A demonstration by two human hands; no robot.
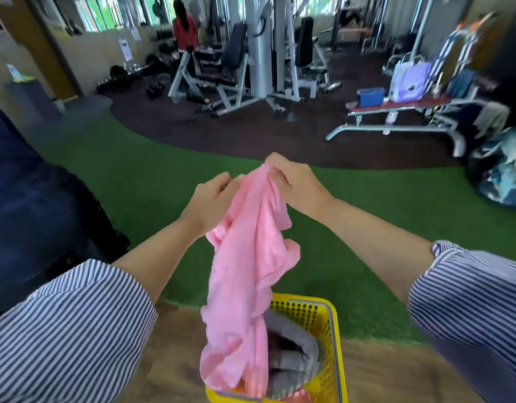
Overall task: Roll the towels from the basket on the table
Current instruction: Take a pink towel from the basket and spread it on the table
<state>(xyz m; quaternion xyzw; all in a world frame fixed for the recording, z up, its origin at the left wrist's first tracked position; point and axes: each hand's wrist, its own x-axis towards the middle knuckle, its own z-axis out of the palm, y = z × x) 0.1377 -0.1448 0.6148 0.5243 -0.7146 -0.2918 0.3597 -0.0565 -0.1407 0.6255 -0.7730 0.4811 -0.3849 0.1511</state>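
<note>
A pink towel (245, 274) hangs crumpled in the air above a yellow plastic basket (329, 338). My right hand (297, 184) grips its top edge, fingers curled into the cloth. My left hand (210, 199) pinches the same top edge just to the left. The towel's lower end drops into the basket. Inside the basket lie a grey towel (291, 353) and other cloth, partly hidden by the pink one. The basket stands on a wooden table (396, 373) at the bottom of the view.
Beyond the table's far edge lies green turf (152, 181). A dark blue padded object (27, 205) stands at the left. Gym machines (259, 59), a bench (402, 112) with bags and a person (185, 27) are far back.
</note>
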